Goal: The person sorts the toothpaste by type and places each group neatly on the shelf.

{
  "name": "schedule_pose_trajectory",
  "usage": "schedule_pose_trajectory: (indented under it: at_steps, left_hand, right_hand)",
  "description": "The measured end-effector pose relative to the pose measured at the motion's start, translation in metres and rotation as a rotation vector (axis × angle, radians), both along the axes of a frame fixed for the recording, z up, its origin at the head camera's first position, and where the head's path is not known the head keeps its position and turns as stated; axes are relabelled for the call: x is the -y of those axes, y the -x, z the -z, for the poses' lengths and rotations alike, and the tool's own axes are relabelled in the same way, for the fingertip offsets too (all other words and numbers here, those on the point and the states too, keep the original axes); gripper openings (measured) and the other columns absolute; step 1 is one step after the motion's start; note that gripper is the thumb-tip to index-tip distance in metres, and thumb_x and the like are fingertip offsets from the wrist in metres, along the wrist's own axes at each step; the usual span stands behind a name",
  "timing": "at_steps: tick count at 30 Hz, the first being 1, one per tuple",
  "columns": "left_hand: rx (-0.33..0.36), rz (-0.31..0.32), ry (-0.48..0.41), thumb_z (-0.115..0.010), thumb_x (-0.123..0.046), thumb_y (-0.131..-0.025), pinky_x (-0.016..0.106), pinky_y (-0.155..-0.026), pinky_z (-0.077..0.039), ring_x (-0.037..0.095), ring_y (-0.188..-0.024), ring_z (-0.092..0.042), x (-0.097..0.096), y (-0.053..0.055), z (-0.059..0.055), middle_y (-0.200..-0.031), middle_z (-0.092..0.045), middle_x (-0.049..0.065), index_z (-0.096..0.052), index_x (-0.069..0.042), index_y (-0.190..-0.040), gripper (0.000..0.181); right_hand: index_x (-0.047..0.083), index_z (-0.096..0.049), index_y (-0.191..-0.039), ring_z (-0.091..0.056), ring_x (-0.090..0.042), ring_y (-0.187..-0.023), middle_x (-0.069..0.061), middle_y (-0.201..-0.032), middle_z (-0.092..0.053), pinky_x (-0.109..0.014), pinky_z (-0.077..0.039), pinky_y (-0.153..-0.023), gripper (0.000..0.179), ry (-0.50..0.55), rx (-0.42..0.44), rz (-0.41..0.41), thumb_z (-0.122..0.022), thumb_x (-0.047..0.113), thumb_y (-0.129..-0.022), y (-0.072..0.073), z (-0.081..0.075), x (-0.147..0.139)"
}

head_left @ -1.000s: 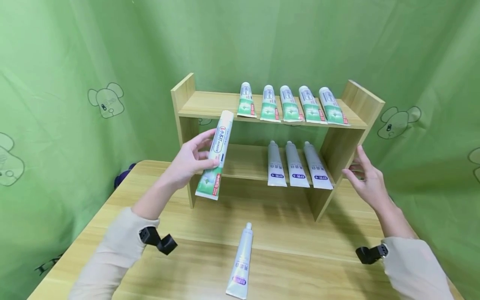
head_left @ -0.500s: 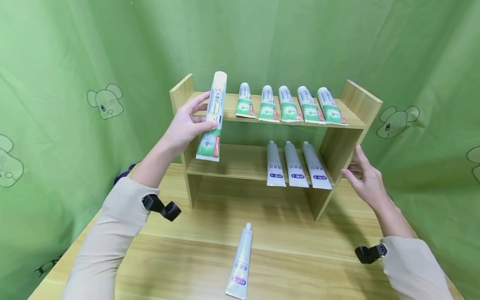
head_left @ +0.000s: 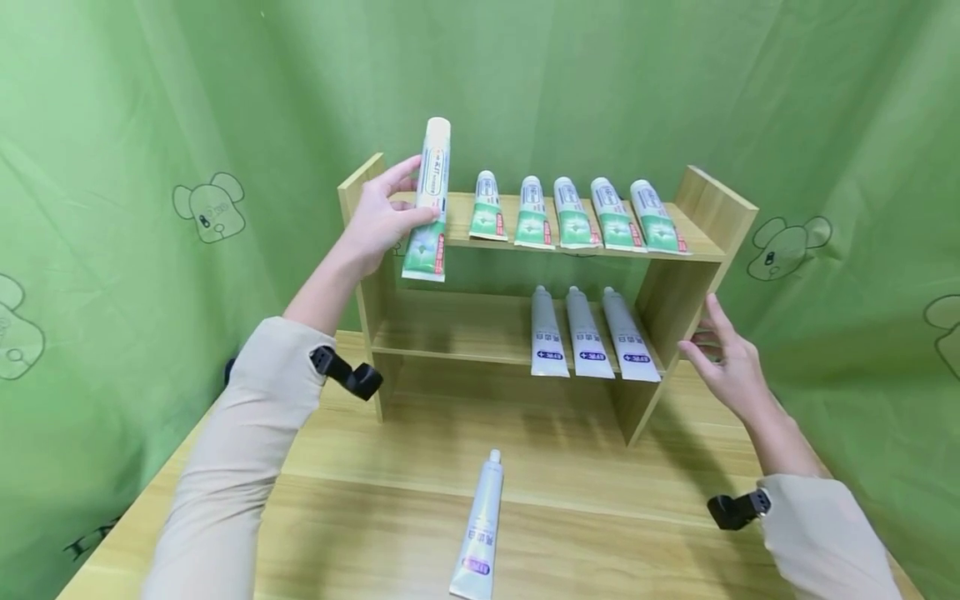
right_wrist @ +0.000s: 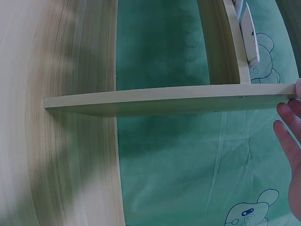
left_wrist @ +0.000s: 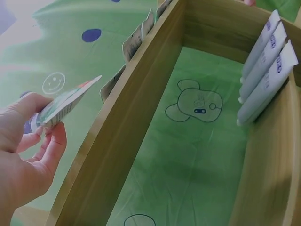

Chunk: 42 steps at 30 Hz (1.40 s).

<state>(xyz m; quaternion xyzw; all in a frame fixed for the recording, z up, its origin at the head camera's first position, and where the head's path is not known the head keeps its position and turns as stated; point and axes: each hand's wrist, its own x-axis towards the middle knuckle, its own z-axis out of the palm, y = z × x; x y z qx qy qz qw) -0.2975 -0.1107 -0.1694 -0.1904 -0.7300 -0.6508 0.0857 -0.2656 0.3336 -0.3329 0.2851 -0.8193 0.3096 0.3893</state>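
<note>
**Holding a tube at the shelf's top left**

Head view: your left hand (head_left: 382, 221) grips the tube (head_left: 429, 200) upright beside the row (head_left: 573, 215); tilted, it could topple them. Your right hand (head_left: 723, 362), fingers apart, touches the shelf (head_left: 701, 242).

Left wrist: fingers (left_wrist: 51, 146) pinch only the tube's crimp (left_wrist: 66, 101); it may slip.

Right wrist: fingertips (right_wrist: 291, 136) lie loosely, steadying little.

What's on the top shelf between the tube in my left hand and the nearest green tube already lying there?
Nothing: the head view shows bare shelf board between the held tube and the nearest green tube.

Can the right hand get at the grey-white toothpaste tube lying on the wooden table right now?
Probably yes. The right hand is open beside the wooden shelf's right side panel, holding nothing, and the grey-white toothpaste tube lies alone on the wooden table with nothing between them.
</note>
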Motion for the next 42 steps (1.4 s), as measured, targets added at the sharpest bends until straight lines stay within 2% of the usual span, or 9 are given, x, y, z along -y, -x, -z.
schedule_pose_trajectory:
  at_steps: [6, 10, 16, 22, 26, 29, 35, 39, 42]
  left_hand:
    - [0.028, -0.085, 0.106, -0.061, 0.003, -0.081, 0.025, -0.067, -0.057, 0.018, -0.086, -0.058, -0.004, 0.019, -0.007, -0.126, -0.043, 0.014, -0.033, -0.017, -0.142, 0.07]
    - [0.092, -0.124, 0.123, -0.06, 0.001, -0.083, 0.023, -0.062, -0.057, 0.016, -0.078, -0.059, -0.004, 0.028, -0.008, -0.123, -0.047, 0.014, -0.038, -0.015, -0.14, 0.063]
    - [0.114, -0.153, 0.258, -0.059, -0.007, -0.085, 0.019, -0.058, -0.055, 0.011, -0.068, -0.059, -0.009, 0.036, -0.013, -0.122, -0.054, 0.018, -0.042, -0.007, -0.136, 0.054]
    - [0.055, -0.271, 0.465, -0.06, -0.018, -0.085, 0.018, -0.061, -0.053, 0.013, -0.075, -0.059, -0.014, 0.042, -0.011, -0.118, -0.059, 0.015, -0.051, -0.005, -0.128, 0.046]
    - [-0.005, -0.348, 0.569, -0.06, -0.024, -0.084, 0.022, -0.077, -0.051, 0.017, -0.095, -0.058, -0.019, 0.046, -0.009, -0.118, -0.06, 0.012, -0.056, -0.003, -0.123, 0.045]
    - [-0.026, -0.378, 0.586, -0.062, -0.026, -0.083, 0.026, -0.086, -0.049, 0.019, -0.102, -0.058, -0.022, 0.048, -0.007, -0.116, -0.062, 0.011, -0.059, -0.002, -0.118, 0.042]
    - [-0.03, -0.391, 0.587, -0.064, -0.028, -0.081, 0.028, -0.088, -0.047, 0.019, -0.104, -0.057, -0.022, 0.049, -0.007, -0.113, -0.063, 0.01, -0.063, -0.002, -0.112, 0.04]
    - [-0.011, -0.4, 0.6, -0.065, -0.03, -0.081, 0.029, -0.092, -0.045, 0.019, -0.107, -0.054, -0.022, 0.049, -0.008, -0.115, -0.062, 0.009, -0.063, -0.002, -0.113, 0.042]
    - [-0.005, -0.408, 0.62, -0.065, -0.031, -0.082, 0.029, -0.091, -0.045, 0.019, -0.105, -0.053, -0.024, 0.048, -0.009, -0.115, -0.062, 0.009, -0.063, -0.002, -0.112, 0.042]
  right_hand:
    - [0.003, -0.021, -0.142, -0.045, 0.02, -0.091, -0.036, -0.099, -0.055, 0.0, -0.042, -0.077, 0.093, -0.004, 0.004, -0.001, -0.063, -0.026, -0.065, 0.001, 0.001, 0.001]
    - [0.004, -0.021, -0.142, -0.044, 0.021, -0.09, -0.036, -0.1, -0.055, 0.001, -0.04, -0.077, 0.093, -0.011, 0.01, 0.01, -0.064, -0.025, -0.064, 0.001, 0.0, 0.0]
    - [0.003, -0.021, -0.142, -0.044, 0.021, -0.09, -0.036, -0.1, -0.055, 0.001, -0.039, -0.077, 0.092, -0.006, 0.009, 0.019, -0.064, -0.024, -0.065, 0.001, -0.001, -0.002]
    - [0.005, -0.021, -0.143, -0.045, 0.021, -0.088, -0.035, -0.098, -0.055, 0.0, -0.042, -0.074, 0.095, 0.005, 0.039, 0.022, -0.063, -0.026, -0.064, 0.002, 0.002, -0.002]
    - [0.005, -0.021, -0.143, -0.045, 0.021, -0.088, -0.032, -0.098, -0.057, 0.0, -0.042, -0.073, 0.094, 0.009, 0.035, 0.025, -0.063, -0.026, -0.064, 0.002, 0.003, -0.002]
    - [0.005, -0.022, -0.143, -0.046, 0.021, -0.088, -0.025, -0.099, -0.058, 0.0, -0.042, -0.071, 0.093, 0.014, 0.03, 0.03, -0.063, -0.025, -0.065, 0.003, 0.004, -0.002]
    - [0.005, -0.021, -0.143, -0.046, 0.021, -0.088, -0.023, -0.1, -0.059, 0.001, -0.042, -0.07, 0.091, 0.019, 0.032, 0.026, -0.063, -0.024, -0.067, 0.003, 0.004, -0.003]
    - [0.005, -0.022, -0.142, -0.046, 0.02, -0.089, 0.003, -0.105, -0.057, 0.001, -0.042, -0.07, 0.09, 0.022, 0.026, 0.025, -0.063, -0.023, -0.067, 0.004, 0.005, -0.003]
    - [0.004, -0.022, -0.142, -0.046, 0.02, -0.089, 0.0, -0.105, -0.059, 0.001, -0.042, -0.071, 0.089, 0.017, 0.022, 0.022, -0.064, -0.022, -0.068, 0.004, 0.006, -0.003]
